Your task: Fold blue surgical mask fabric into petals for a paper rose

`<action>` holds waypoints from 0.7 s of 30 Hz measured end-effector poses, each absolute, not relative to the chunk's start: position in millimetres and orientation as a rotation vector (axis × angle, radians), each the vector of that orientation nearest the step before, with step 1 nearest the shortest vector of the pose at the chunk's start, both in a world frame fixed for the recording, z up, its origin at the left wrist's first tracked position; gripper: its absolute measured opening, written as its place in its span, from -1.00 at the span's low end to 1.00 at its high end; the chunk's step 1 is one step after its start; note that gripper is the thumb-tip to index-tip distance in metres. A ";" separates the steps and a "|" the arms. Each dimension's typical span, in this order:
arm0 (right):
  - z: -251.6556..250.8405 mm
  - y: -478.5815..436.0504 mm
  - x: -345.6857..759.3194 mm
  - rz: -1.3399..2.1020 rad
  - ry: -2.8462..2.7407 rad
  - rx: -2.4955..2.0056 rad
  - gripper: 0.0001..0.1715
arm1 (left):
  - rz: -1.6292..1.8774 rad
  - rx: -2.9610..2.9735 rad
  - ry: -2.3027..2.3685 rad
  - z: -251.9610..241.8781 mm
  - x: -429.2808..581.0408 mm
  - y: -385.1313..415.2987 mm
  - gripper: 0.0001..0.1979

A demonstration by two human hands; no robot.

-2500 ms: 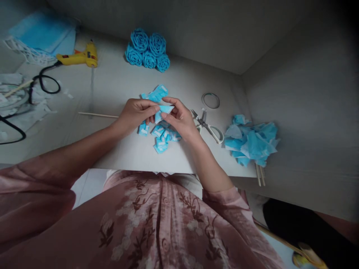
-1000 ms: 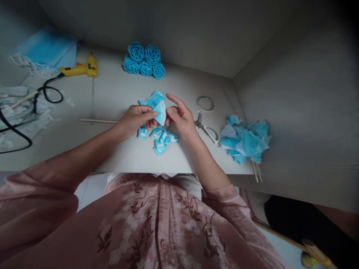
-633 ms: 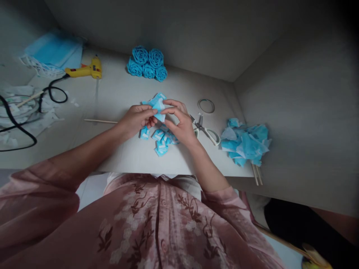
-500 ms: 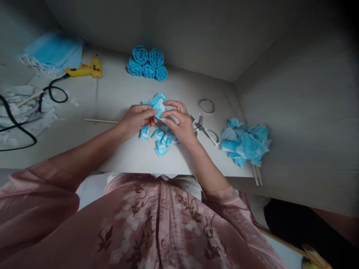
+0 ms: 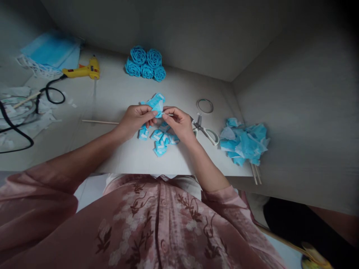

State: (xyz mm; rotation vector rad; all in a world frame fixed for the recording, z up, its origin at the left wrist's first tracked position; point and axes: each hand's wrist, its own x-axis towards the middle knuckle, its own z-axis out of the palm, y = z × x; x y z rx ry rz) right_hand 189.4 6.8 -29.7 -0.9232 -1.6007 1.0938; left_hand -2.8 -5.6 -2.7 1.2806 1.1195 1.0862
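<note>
A folded piece of blue and white mask fabric (image 5: 157,105) is held up over the middle of the table. My left hand (image 5: 140,116) pinches it from the left, thumb on top. On the other side, my right hand (image 5: 179,121) is closed, with thumb and forefinger pinching the fabric's lower right edge. Under and below both hands lie several small folded blue pieces (image 5: 160,147) with white strips, partly hidden by the right hand. A pair of scissors (image 5: 209,134) with white handles lies open just right of my right hand.
Several rolled blue fabric roses (image 5: 147,70) are stacked at the back. A yellow glue gun (image 5: 89,70) and a stack of blue masks (image 5: 52,52) are at back left. Blue scraps (image 5: 246,144) lie right, near a wire ring (image 5: 204,106). A thin stick (image 5: 99,122) lies left.
My right hand's fingers have drawn together at the fabric's lower right edge, where they were spread before. My left hand keeps its pinch. The whole view has shifted slightly.
</note>
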 end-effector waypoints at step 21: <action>-36.5 9.5 188.5 1.144 -1.617 -0.952 -0.35 | 1.041 1.368 1.096 -10.2 -4.4 -4.6 -0.75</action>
